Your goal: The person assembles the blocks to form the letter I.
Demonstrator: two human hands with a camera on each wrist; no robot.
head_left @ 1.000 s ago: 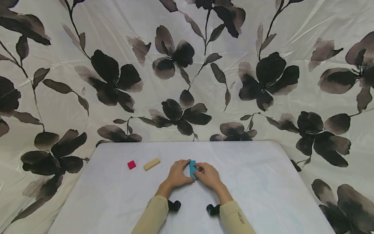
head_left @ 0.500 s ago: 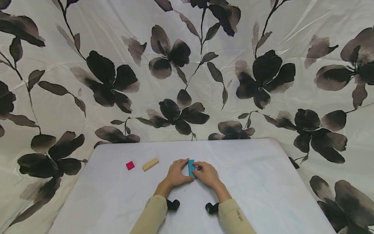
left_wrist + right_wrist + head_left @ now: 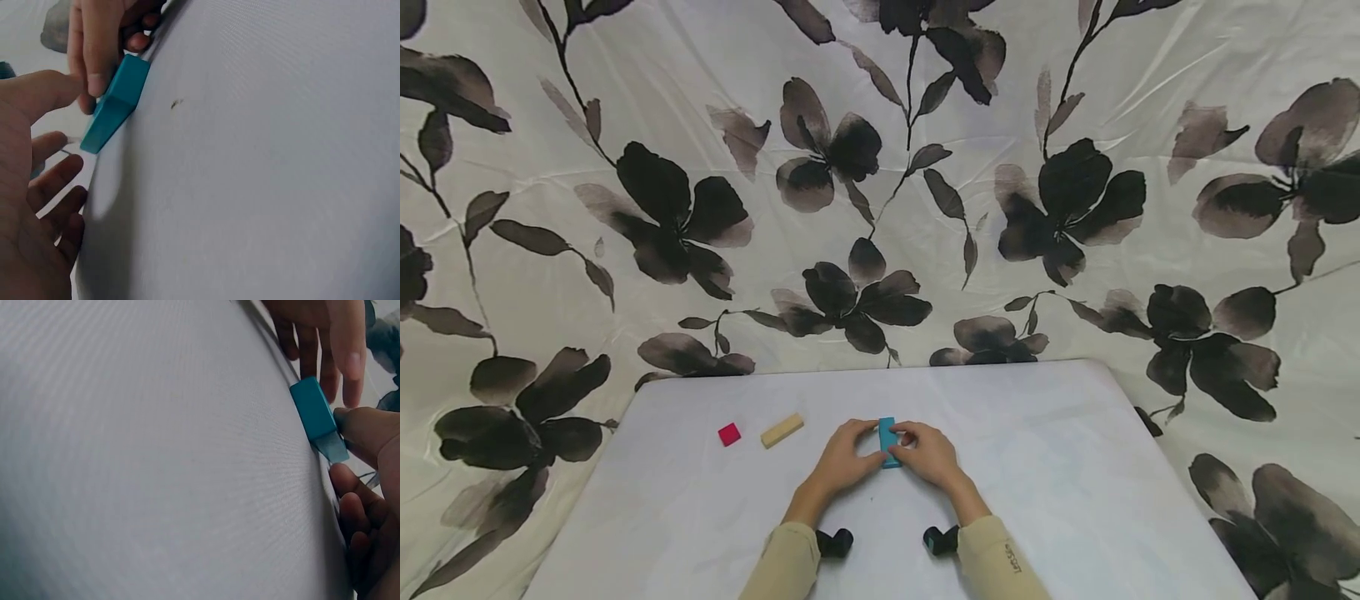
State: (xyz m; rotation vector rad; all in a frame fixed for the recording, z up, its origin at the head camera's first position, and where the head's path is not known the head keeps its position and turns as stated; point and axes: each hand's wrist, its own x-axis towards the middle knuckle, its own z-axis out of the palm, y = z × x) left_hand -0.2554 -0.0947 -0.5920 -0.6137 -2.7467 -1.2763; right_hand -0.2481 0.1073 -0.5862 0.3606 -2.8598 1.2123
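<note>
A blue rectangular block lies on the white table between both hands, its long side running away from the body. The right hand pinches it from the right with thumb and forefinger. In the right wrist view, that thumb presses on the block and the other fingers are curled in. At the block's left side is the left hand, fingers loosely bent and spread, thumb tip close to the block. The left wrist view shows the left hand with its fingers apart beside the block.
On the white table, left of the hands, lie a tan rectangular block and a small red block. Black wrist cameras sit by the sleeves. Behind the table's far edge hangs a flower-patterned cloth.
The left hand has drawn slightly left, its thumb moving back from the blue block's near end. The right hand stays on the block. The head view has shifted a little.
</note>
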